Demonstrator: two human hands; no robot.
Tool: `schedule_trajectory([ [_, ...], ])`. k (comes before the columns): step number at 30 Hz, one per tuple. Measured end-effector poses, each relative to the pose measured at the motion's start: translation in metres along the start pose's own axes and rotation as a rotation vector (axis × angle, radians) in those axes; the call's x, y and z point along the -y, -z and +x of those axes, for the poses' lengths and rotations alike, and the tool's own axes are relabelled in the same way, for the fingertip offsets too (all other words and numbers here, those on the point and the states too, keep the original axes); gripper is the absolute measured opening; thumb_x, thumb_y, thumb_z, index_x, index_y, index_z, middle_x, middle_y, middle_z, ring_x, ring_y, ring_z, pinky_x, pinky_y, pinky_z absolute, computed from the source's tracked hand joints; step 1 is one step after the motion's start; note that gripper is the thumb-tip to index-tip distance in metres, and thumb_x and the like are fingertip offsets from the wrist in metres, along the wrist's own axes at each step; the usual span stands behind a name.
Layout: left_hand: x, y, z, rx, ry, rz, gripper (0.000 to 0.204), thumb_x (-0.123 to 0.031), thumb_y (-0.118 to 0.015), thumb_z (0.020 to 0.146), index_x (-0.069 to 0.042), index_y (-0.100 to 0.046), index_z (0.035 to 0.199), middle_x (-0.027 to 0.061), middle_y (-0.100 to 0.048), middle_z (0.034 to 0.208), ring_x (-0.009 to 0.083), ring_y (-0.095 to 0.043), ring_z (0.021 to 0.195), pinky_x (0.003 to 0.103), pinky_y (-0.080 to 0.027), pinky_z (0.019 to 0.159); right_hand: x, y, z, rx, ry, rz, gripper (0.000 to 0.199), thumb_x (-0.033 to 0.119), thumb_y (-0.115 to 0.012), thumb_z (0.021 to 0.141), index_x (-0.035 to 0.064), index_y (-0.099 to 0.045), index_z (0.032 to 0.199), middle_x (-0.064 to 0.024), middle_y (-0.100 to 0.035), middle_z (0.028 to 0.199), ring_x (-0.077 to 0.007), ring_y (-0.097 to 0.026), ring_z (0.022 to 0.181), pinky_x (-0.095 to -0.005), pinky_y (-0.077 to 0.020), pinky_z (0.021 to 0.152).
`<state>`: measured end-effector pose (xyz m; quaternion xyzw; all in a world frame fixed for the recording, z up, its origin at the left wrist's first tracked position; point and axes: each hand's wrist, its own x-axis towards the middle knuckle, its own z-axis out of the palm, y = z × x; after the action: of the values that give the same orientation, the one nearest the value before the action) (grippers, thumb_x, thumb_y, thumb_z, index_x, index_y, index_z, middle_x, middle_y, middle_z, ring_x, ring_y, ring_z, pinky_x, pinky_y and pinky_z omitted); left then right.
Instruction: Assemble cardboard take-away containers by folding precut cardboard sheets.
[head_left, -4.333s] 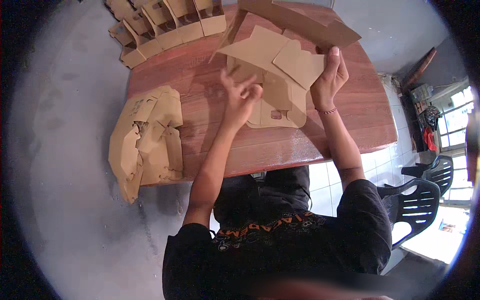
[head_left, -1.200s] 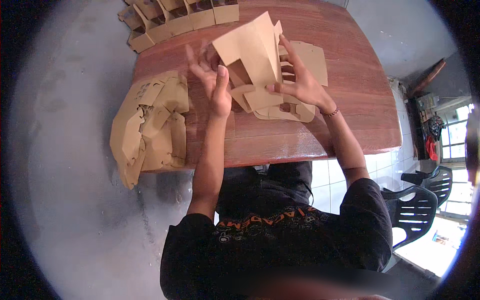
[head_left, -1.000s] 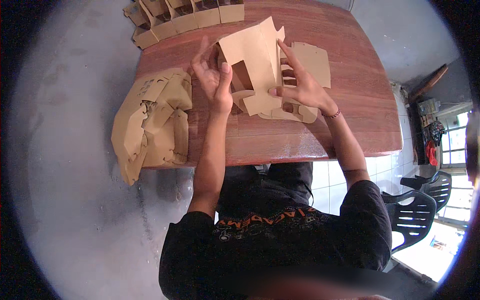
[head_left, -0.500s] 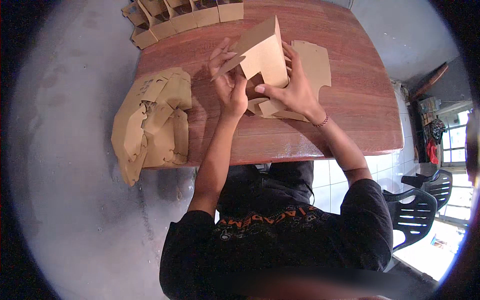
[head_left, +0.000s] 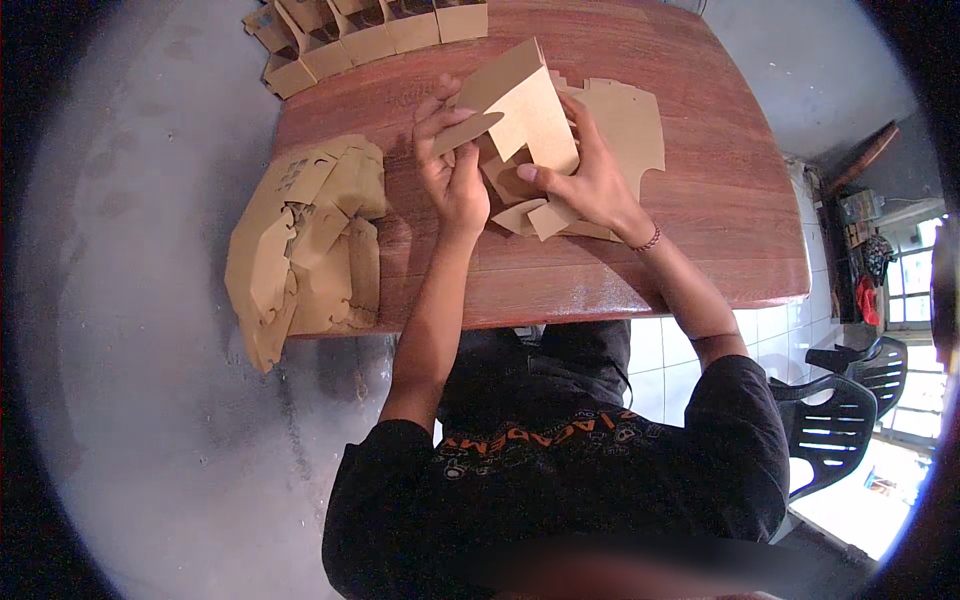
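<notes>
A partly folded brown cardboard box [head_left: 538, 112] is raised above the table between my two hands. My left hand [head_left: 452, 165] grips its left side, with a rounded flap lying between the thumb and the fingers. On the other side my right hand [head_left: 590, 172] is wrapped round the box, thumb on the lower edge by a notch and fingers mostly hidden behind the wall. Beneath and to the right of it lie flat cardboard blanks [head_left: 632, 125] with cut edges. Some loose flaps stick out below the box, and I cannot tell which piece they belong to.
On the wooden table [head_left: 420, 285], a pile of flat cardboard blanks [head_left: 330, 195] overhangs the left edge. A row of folded cardboard boxes [head_left: 365, 42] stands at the far left. Black plastic chairs [head_left: 835, 430] are on the tiled floor at the right.
The box has shifted slightly left and tilted a little. Its rounded flap has swung up nearer to level, and my left fingers have moved with it. Both hands keep their hold.
</notes>
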<state>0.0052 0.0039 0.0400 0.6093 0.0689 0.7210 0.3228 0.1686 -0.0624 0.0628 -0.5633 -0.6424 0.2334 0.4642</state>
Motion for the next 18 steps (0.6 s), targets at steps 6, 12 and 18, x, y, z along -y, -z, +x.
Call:
schedule_trajectory([
  [6,-0.013,-0.007,0.003,-0.060,0.111,-0.135,0.027,-0.003,-0.059,0.093,-0.004,-0.053,0.119,0.0156,-0.044,0.139,0.0326,-0.033,0.142,0.048,-0.027,0.116,0.010,0.004,0.000,0.015,-0.059,0.062,0.106,0.046,-0.083,0.069,-0.0016,-0.029,0.147,-0.0293,-0.048,0.137,-0.0378,-0.052,0.127,-0.0441,-0.0442,0.105],
  [12,-0.023,-0.005,0.012,0.075,-0.123,0.238,0.025,-0.004,-0.059,0.096,-0.003,-0.049,0.119,0.0181,-0.052,0.134,0.0350,-0.035,0.141,0.049,-0.037,0.111,0.010,0.007,0.002,0.034,-0.090,0.053,0.104,0.045,-0.082,0.069,-0.0014,-0.031,0.146,-0.0299,-0.047,0.138,-0.0387,-0.053,0.126,-0.0443,-0.0443,0.105],
  [18,-0.018,-0.005,0.016,-0.011,-0.134,0.104,0.018,0.003,-0.054,0.096,-0.004,-0.051,0.112,0.0145,-0.062,0.115,0.0344,-0.053,0.127,0.046,-0.042,0.109,0.006,0.006,0.001,0.069,-0.047,0.014,0.105,0.046,-0.081,0.070,0.0001,-0.028,0.148,-0.0314,-0.047,0.138,-0.0405,-0.051,0.128,-0.0448,-0.0429,0.106],
])
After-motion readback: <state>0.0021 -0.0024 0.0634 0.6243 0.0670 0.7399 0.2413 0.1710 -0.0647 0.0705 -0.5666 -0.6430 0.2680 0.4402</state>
